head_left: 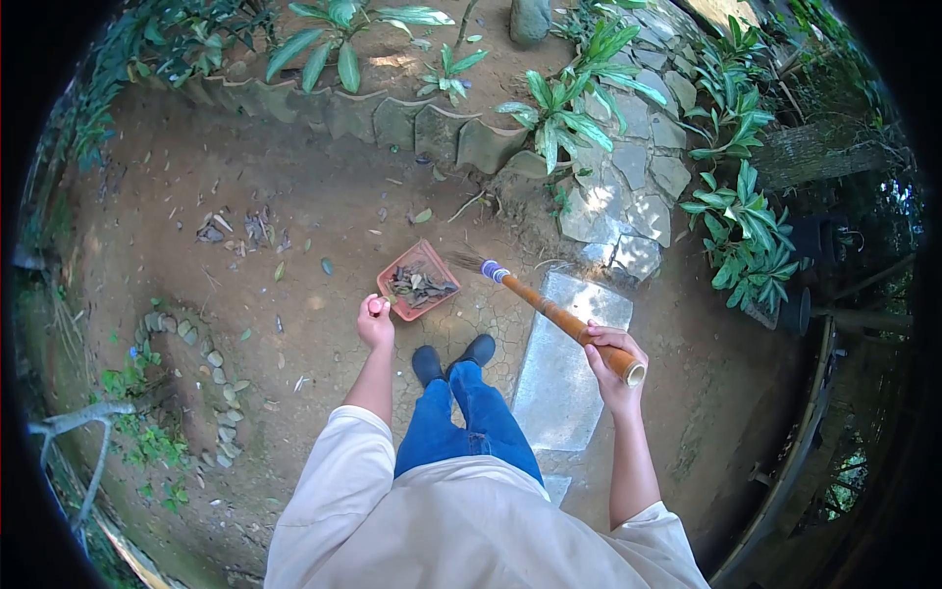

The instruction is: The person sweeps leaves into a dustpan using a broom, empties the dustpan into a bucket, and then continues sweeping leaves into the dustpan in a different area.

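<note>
My left hand [374,320] is closed at the near left corner of a reddish-orange dustpan [402,263], gripping it there. Dry leaves [422,285] lie heaped inside the pan. In my right hand [616,368] is a broom [554,312] with a thick bamboo handle, held near its open, hollow end. The broom slants away to the left, and a purple and white binding [495,270] wraps its neck. Its thin brown bristles [464,260] point at the pan's right side, close to the rim.
Small piles of dry leaves [257,228] lie on the bare soil to the left. A curved row of stones [218,378] is nearer me. Roof-tile edging [350,116] borders the planted bed ahead. A concrete slab [559,393] and stone paving [628,162] are on the right, beside leafy plants [748,236].
</note>
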Demonstrator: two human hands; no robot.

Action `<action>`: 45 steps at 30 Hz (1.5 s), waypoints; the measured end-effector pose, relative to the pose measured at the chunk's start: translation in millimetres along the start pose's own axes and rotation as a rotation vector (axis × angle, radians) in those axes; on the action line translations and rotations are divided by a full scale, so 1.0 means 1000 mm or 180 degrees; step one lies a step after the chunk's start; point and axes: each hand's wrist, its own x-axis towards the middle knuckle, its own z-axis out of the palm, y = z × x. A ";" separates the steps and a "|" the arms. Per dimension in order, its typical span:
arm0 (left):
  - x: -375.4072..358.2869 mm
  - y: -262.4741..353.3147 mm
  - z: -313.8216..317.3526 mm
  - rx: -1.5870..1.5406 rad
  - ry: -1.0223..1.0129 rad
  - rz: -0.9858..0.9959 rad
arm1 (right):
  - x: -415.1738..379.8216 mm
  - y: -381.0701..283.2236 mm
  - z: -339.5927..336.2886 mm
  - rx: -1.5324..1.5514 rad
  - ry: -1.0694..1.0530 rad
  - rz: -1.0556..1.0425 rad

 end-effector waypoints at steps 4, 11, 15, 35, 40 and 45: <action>0.004 0.008 -0.005 -0.0028 0.0014 -0.0035 | 0.011 0.006 0.013 -0.0230 0.0033 -0.0215; 0.015 0.005 0.013 -0.0185 0.0268 0.0259 | 0.065 0.042 0.041 -0.0509 -0.0239 -0.0785; 0.030 -0.012 0.029 -0.0666 0.0308 0.0099 | 0.093 0.077 0.061 -0.0626 -0.0648 -0.0998; 0.032 0.022 0.024 0.0466 0.0460 -0.0071 | 0.105 0.039 0.009 0.0102 -0.0309 -0.0282; 0.038 0.008 0.011 -0.0112 0.0480 -0.0123 | 0.114 0.048 0.021 -0.0020 -0.0287 -0.0467; 0.038 0.002 -0.014 -0.0070 0.0586 -0.0172 | 0.114 0.049 0.043 -0.0223 -0.0331 -0.0614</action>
